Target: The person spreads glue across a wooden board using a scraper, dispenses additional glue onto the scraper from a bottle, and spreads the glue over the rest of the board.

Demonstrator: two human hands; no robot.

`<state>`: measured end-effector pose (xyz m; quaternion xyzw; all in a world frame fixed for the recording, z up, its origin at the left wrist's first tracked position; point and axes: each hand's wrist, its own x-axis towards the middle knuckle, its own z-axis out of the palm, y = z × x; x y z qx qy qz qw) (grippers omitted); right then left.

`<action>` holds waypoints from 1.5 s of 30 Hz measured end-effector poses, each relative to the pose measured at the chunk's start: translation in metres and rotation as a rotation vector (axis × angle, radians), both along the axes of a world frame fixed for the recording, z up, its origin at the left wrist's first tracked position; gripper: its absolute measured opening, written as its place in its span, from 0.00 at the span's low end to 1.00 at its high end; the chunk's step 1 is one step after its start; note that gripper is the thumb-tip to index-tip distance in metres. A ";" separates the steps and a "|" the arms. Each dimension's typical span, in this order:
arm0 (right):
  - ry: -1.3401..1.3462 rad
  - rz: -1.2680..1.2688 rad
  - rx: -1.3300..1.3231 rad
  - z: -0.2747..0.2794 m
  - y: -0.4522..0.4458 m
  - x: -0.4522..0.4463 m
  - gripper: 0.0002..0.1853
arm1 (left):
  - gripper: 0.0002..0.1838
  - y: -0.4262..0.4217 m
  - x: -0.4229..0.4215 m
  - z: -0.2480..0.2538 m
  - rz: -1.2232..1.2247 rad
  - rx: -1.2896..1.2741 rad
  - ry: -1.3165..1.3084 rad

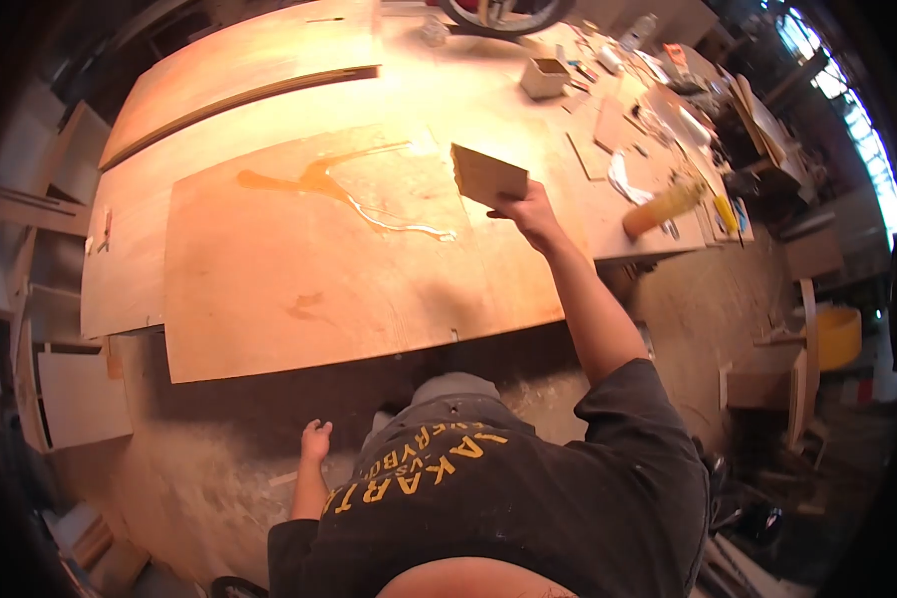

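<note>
Though in right hand's grip at 1 corner, board mostly left of it

Dark-tyred wheel, small open-topped box, yellow bucket at right.

The right arm stretches over the desk, the right hand clenched in a grip. Short of the desk, the left hand hangs, loosely curled.

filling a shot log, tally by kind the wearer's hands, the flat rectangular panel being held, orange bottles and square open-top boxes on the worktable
Hands: 2 (left hand, right hand)
Held rectangular panel: 1
Orange bottle: 1
Square open-top box: 1
Total: 5
</note>
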<state>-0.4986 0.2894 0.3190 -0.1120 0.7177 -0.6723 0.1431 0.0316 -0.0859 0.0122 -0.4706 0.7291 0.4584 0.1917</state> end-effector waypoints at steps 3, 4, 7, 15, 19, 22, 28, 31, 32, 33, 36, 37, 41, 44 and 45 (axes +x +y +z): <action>0.188 0.128 0.509 -0.030 -0.060 -0.084 0.25 | 0.34 0.013 -0.005 0.019 0.055 -0.019 -0.017; 0.233 0.200 0.710 -0.020 -0.086 -0.096 0.28 | 0.34 0.018 -0.002 0.027 0.072 -0.029 -0.037; 0.623 0.246 0.978 -0.072 -0.143 -0.148 0.30 | 0.34 0.036 0.008 0.047 0.182 -0.034 -0.120; 0.679 0.372 1.173 -0.133 -0.196 -0.202 0.24 | 0.32 0.079 0.049 0.065 0.454 0.047 -0.187; 0.662 0.354 1.179 -0.113 -0.203 -0.216 0.23 | 0.31 0.089 0.048 0.062 0.453 0.036 -0.233; 0.719 0.351 1.186 -0.129 -0.202 -0.211 0.23 | 0.30 0.084 0.065 0.036 0.393 0.013 -0.186; 0.685 0.590 1.257 -0.124 -0.177 -0.192 0.24 | 0.30 0.062 0.025 0.040 0.451 0.062 -0.116; 0.498 0.524 1.175 -0.089 -0.164 -0.204 0.28 | 0.32 0.057 -0.003 0.047 0.464 0.132 -0.087; 0.425 0.479 1.154 -0.080 -0.164 -0.211 0.28 | 0.32 0.058 -0.008 0.047 0.452 0.110 -0.074; 0.449 0.415 1.121 -0.080 -0.163 -0.221 0.30 | 0.33 0.058 -0.005 0.043 0.444 0.087 -0.063; 0.545 0.243 1.090 -0.100 -0.164 -0.249 0.32 | 0.34 0.058 -0.002 0.048 0.410 0.055 -0.075; 0.572 0.237 1.143 -0.108 -0.166 -0.255 0.34 | 0.34 0.057 0.000 0.050 0.396 0.049 -0.086; 0.680 0.246 1.232 -0.138 -0.171 -0.265 0.35 | 0.33 0.055 0.018 0.048 0.419 0.002 -0.137; 0.800 0.189 1.214 -0.164 -0.169 -0.256 0.33 | 0.33 0.059 0.027 0.051 0.441 0.022 -0.146; 0.834 0.163 1.191 -0.169 -0.169 -0.254 0.32 | 0.33 0.062 0.027 0.053 0.452 0.021 -0.135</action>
